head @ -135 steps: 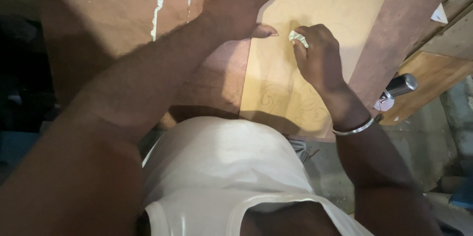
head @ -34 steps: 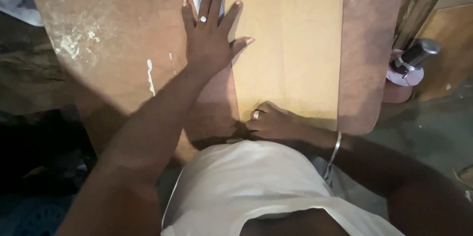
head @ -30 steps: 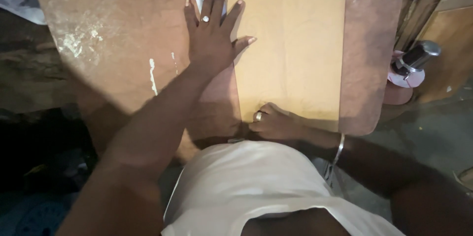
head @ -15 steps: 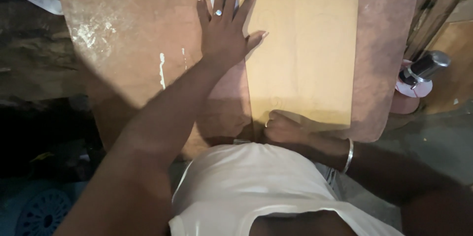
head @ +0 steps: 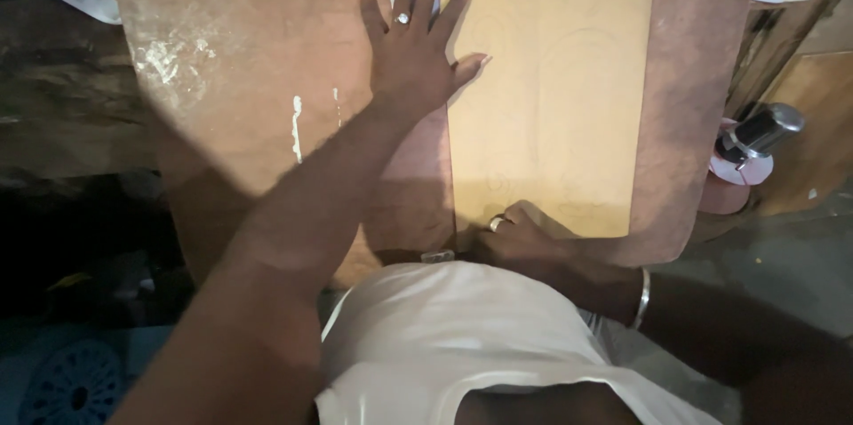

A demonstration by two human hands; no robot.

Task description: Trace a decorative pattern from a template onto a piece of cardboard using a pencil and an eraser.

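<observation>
Plainly, the left hand (head: 413, 61) lies flat, fingers spread, across the tan board's (head: 551, 96) nine o'clock edge, while the right hand (head: 520, 238) rests curled at six o'clock, grip unclear.

No packages, labels, signs, screens.

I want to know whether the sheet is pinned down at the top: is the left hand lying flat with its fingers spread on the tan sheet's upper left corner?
Yes, the left hand lies flat, fingers spread, across the upper left edge of the tan sheet.
</observation>
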